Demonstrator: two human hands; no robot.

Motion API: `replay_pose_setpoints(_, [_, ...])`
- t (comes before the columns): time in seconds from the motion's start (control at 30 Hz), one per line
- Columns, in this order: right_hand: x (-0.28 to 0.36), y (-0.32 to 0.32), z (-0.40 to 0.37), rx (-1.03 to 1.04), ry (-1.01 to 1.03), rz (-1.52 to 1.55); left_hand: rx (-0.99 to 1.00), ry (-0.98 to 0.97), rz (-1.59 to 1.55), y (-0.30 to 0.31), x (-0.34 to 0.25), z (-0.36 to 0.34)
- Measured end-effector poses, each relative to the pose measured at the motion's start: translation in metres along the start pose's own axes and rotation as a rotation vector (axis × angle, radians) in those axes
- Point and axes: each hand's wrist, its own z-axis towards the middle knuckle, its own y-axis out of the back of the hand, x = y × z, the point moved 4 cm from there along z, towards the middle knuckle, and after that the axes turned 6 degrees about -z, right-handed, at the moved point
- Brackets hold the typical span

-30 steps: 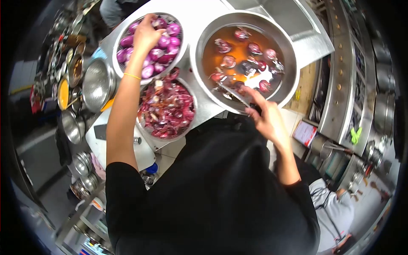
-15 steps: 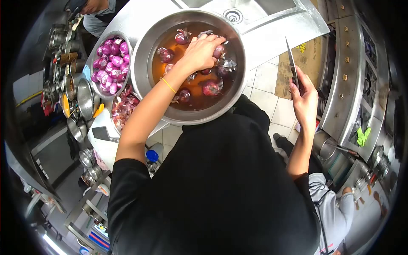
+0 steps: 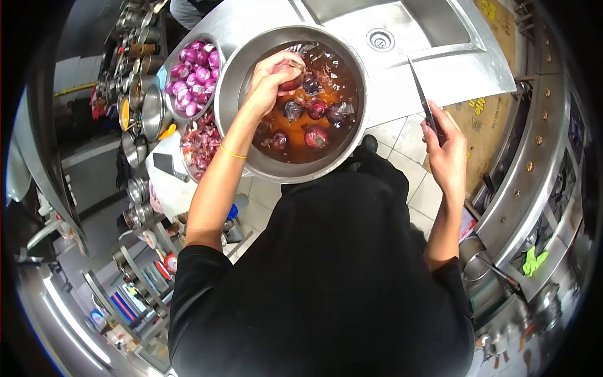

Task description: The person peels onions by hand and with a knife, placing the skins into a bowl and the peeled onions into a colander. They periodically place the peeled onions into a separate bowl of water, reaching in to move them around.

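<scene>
My left hand (image 3: 270, 81) is wrapped round a red onion (image 3: 289, 75) above the brownish water in a big metal bowl (image 3: 227, 119). Several unpeeled red onions (image 3: 316, 136) lie in that water. Out to the right of the bowl, my right hand (image 3: 446, 146) grips a knife (image 3: 419, 88) with its blade pointing up and away. Peeled purple onions (image 3: 202, 74) fill a colander left of the bowl. Below them, onion skins (image 3: 201, 147) are heaped in a container partly hidden by my left arm.
A metal counter (image 3: 402, 78) with a sink (image 3: 408, 22) lies beyond the bowl. A dark phone-like object (image 3: 164, 164) rests on a white surface at the left. Stove units (image 3: 521, 157) stand at the right, near flattened cardboard (image 3: 477, 129). Part of a person (image 3: 185, 12) shows at top left.
My left hand has moved left within the bowl and now holds an onion. The view has shifted, showing more of the sink. My right hand still has the knife.
</scene>
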Motion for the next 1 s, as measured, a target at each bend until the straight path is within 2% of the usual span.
replay_pose_setpoints(0.07, [0.01, -0.002, 0.005, 0.026, 0.039, -0.011, -0.203, 0.024, -0.254, 0.007, 0.016, -0.006])
replay_pose_setpoints(0.13, [0.014, -0.007, 0.009, 0.052, 0.078, -0.021, -0.234, 0.025, -0.225, 0.011, 0.027, -0.011])
replay_pose_setpoints(0.23, [0.019, -0.014, 0.012, 0.082, 0.21, -0.003, -0.301, 0.14, -0.318, 0.008, 0.031, -0.018])
replay_pose_setpoints(0.33, [0.019, -0.016, 0.012, 0.127, 0.204, -0.003, -0.184, 0.373, -0.604, 0.002, 0.026, -0.028])
replay_pose_setpoints(0.37, [0.019, -0.016, 0.012, 0.128, 0.204, 0.0, -0.047, 0.359, -0.703, -0.001, 0.021, -0.028])
replay_pose_setpoints(0.4, [0.018, -0.016, 0.011, 0.128, 0.209, -0.002, -0.047, 0.363, -0.701, -0.004, 0.022, -0.031])
replay_pose_setpoints(0.47, [0.015, -0.016, 0.009, 0.127, 0.203, -0.001, -0.228, 0.34, -0.656, -0.009, 0.022, -0.041])
replay_pose_setpoints(0.53, [0.012, -0.016, 0.009, 0.13, 0.2, 0.006, -0.15, 0.316, -0.63, -0.003, 0.037, -0.046])
replay_pose_setpoints(0.6, [0.011, -0.016, 0.009, 0.132, 0.195, 0.007, -0.176, 0.261, -0.345, 0.004, 0.046, -0.047])
replay_pose_setpoints(0.67, [0.011, -0.016, 0.01, 0.133, 0.195, 0.008, -0.218, 0.309, -0.346, 0.007, 0.054, -0.047])
replay_pose_setpoints(0.77, [0.013, -0.015, 0.009, 0.135, 0.216, -0.012, -0.262, 0.435, -0.143, 0.012, 0.059, -0.043])
replay_pose_setpoints(0.87, [0.015, -0.016, 0.008, 0.149, 0.208, -0.002, -0.144, 0.47, -0.279, 0.011, 0.057, -0.043])
replay_pose_setpoints(0.93, [0.016, -0.017, 0.007, 0.148, 0.227, -0.003, -0.159, 0.456, -0.325, 0.005, 0.052, -0.048])
replay_pose_setpoints(1.0, [0.015, -0.016, 0.007, 0.162, 0.221, -0.019, -0.248, 0.33, -0.247, 0.01, 0.049, -0.049])
